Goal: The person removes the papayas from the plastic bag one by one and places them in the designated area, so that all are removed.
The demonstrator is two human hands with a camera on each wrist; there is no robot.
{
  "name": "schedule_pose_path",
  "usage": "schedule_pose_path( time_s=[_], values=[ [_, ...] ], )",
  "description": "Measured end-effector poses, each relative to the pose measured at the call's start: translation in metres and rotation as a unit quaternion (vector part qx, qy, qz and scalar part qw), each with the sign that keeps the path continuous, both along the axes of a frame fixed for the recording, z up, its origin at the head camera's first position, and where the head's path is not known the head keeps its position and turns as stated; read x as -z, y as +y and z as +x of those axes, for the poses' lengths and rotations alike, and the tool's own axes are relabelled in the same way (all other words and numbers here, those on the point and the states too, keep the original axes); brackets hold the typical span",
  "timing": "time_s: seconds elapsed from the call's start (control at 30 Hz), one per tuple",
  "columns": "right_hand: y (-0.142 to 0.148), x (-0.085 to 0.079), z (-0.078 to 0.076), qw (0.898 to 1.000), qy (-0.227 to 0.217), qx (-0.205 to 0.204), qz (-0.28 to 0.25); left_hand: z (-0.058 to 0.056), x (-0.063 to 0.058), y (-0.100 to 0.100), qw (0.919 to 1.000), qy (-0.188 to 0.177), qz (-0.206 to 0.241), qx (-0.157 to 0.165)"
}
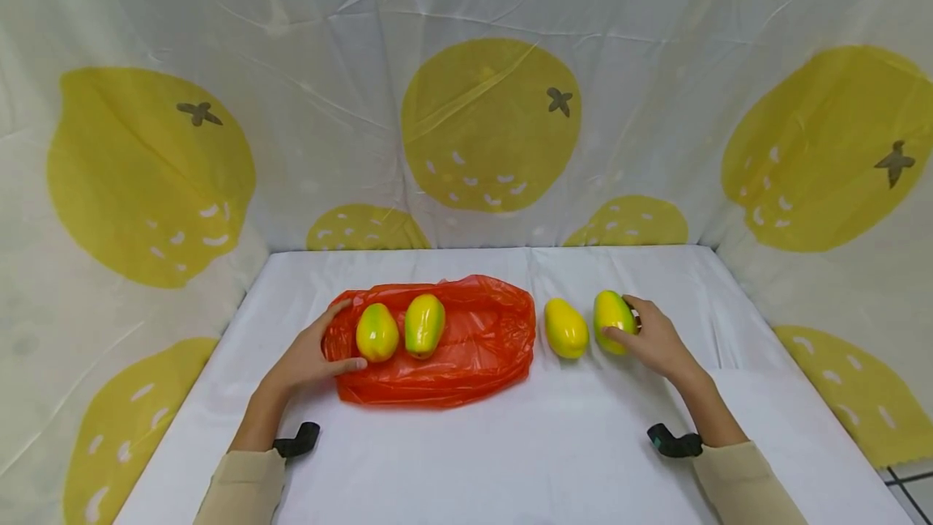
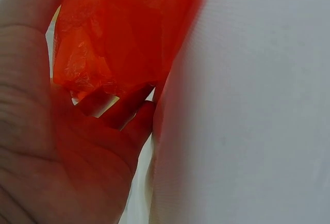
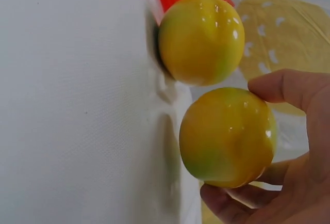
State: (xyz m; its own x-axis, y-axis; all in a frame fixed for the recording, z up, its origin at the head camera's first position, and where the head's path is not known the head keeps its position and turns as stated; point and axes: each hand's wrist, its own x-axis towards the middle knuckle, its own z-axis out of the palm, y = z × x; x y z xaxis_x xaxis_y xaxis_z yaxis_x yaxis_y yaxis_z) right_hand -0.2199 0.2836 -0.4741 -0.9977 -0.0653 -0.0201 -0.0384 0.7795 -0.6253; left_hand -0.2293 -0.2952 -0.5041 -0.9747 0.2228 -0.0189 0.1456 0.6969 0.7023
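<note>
Presently, two hands are seen well apart, one at each side of the white surface. By the right hand, a yellow-green fruit is pinched between the thumb and the fingers, at the right of the other fruits. Whether the surface is touched by this fruit cannot be told with certainty. Just beside it, on its left, a second fruit is placed on the surface, and between the two a narrow gap is left.

By the left hand, the left end of a red plastic bag is touched; the thumb and the fingers are spread widely, with this end of the bag between them. Within the outline of the bag, two more fruits are seen side by side, uncovered: the left fruit, near the left thumb, and the fruit at its right. Whether they are laid inside the bag or on top of it cannot be told.

On each wrist a black device is worn, and the forearms are covered by beige sleeves. Behind the surface, a pale cloth is hung, printed with big yellow lemons.
</note>
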Motion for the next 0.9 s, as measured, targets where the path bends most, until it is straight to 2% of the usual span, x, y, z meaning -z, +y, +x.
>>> schedule_pose_path(
  time_s=[0.37,0.7,0.9],
  values=[
    [-0.0023,0.0025,0.0007,1.0,-0.016,-0.013,0.015,0.0,-0.0005,0.0002,1.0,-0.006,0.001,0.0],
    [0.0021,0.0043,0.0006,0.998,-0.057,-0.006,0.0,-0.0003,-0.0009,-0.0004,1.0,-0.002,0.0,0.005],
    [0.0039,0.0027,0.0012,0.998,-0.058,-0.014,-0.011,0.0002,-0.0004,0.0,1.0,-0.004,0.005,0.005]
  ],
)
